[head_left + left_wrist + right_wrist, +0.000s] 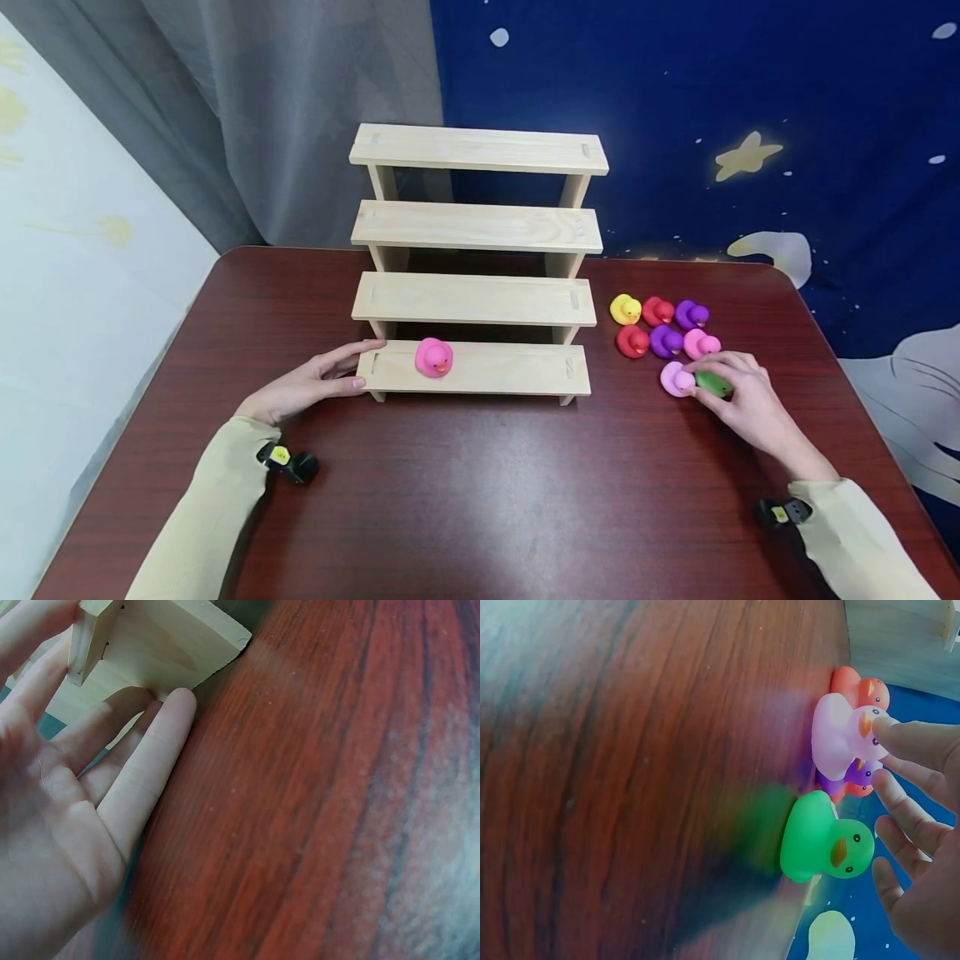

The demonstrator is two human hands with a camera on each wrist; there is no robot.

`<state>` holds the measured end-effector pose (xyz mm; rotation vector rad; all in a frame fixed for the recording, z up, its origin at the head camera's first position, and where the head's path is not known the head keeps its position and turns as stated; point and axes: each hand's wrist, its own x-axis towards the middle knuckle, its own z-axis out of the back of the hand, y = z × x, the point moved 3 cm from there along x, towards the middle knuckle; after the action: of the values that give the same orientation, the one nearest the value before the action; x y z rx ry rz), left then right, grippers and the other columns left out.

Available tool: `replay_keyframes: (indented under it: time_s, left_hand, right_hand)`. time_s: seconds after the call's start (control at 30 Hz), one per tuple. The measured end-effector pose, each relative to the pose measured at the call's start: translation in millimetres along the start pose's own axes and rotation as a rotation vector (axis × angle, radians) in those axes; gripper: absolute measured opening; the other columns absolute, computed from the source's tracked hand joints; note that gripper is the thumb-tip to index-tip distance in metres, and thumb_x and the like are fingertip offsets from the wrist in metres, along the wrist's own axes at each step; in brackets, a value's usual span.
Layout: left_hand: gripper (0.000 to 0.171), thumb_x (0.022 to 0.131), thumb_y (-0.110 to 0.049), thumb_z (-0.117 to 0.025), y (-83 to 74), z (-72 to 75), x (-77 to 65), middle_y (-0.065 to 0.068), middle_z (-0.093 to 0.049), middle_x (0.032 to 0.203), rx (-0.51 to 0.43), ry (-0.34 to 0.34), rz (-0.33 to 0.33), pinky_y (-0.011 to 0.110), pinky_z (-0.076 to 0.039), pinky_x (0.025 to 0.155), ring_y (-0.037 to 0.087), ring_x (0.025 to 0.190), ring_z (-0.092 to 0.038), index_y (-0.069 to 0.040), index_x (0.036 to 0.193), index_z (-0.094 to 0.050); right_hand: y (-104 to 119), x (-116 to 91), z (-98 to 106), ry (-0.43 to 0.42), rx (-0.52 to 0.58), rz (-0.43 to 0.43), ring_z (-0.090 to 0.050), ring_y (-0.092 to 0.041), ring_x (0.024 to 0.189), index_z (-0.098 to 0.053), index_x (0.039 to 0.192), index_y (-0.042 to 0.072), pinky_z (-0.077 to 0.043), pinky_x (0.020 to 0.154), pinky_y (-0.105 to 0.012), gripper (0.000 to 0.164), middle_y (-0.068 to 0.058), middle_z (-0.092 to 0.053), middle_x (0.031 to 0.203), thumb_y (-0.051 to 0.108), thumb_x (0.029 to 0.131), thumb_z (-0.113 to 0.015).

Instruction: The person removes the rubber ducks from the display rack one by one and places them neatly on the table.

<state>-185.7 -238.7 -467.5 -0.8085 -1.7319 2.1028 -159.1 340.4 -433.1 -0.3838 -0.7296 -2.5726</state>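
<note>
A four-tier wooden step shelf (pixel 480 300) stands on the table, with a bright pink rubber duck (pixel 433 357) on its lowest step. My left hand (pixel 311 385) rests at the left end of that step, fingers extended; in the left wrist view its fingers lie against the pale wood (pixel 169 645). At the right, my right hand (pixel 750 404) pinches a light pink rubber duck (pixel 677 380) by the head between thumb and forefinger. Under that hand sits a green rubber duck (pixel 821 840), partly covered in the head view.
Beyond the right hand sit several more ducks: a yellow duck (pixel 625 309), red ducks (pixel 633 342), purple ducks (pixel 666 342) and another pink duck (pixel 701 343). Behind the dark red table (pixel 480 492) hang a grey curtain (pixel 300 108) and a blue star-patterned cloth (pixel 660 83).
</note>
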Motion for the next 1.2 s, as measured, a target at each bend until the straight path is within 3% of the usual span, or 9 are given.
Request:
replay_keyframes:
  time_s: [0.7,0.9,1.0,1.2]
  left_hand:
    - [0.057,0.096,-0.017,-0.063,2.5,1.3,0.5,0.010,-0.042,0.144,0.009,-0.008,0.004,0.029,-0.044,0.095,0.027,0.126,-0.045,-0.026,0.148,-0.041]
    - [0.057,0.096,-0.017,-0.063,2.1,1.3,0.5,0.010,-0.042,0.144,0.013,-0.009,0.003,0.029,-0.044,0.095,0.027,0.126,-0.044,-0.026,0.148,-0.041]
    - [0.057,0.096,-0.018,-0.063,2.1,1.9,0.5,0.009,-0.041,0.145,0.016,-0.012,0.006,0.029,-0.044,0.095,0.027,0.127,-0.044,-0.027,0.147,-0.041]
    - [0.057,0.096,-0.017,-0.063,2.2,1.7,0.7,0.010,-0.042,0.144,0.016,-0.009,0.004,0.029,-0.044,0.095,0.027,0.127,-0.044,-0.026,0.148,-0.041]
  right_hand:
    - [-2,3,-1,0.028,-0.010,-0.027,-0.046,-0.041,0.101,-0.071,0.101,0.003,-0.026,0.076,-0.054,0.031,-0.018,-0.061,0.105,-0.002,0.072,-0.080]
    - [0,6,7,0.018,0.015,-0.064,-0.045,-0.042,0.103,-0.068,0.106,-0.002,-0.027,0.080,-0.055,0.035,-0.021,-0.060,0.108,-0.003,0.073,-0.079]
    - [1,9,13,-0.007,0.033,-0.074,-0.046,-0.039,0.103,-0.068,0.104,-0.002,-0.028,0.086,-0.048,0.032,-0.021,-0.060,0.109,-0.006,0.074,-0.077]
    - [6,18,16,-0.039,0.059,-0.064,-0.048,-0.032,0.102,-0.070,0.100,-0.001,-0.026,0.087,-0.021,0.027,-0.016,-0.062,0.108,-0.009,0.075,-0.075]
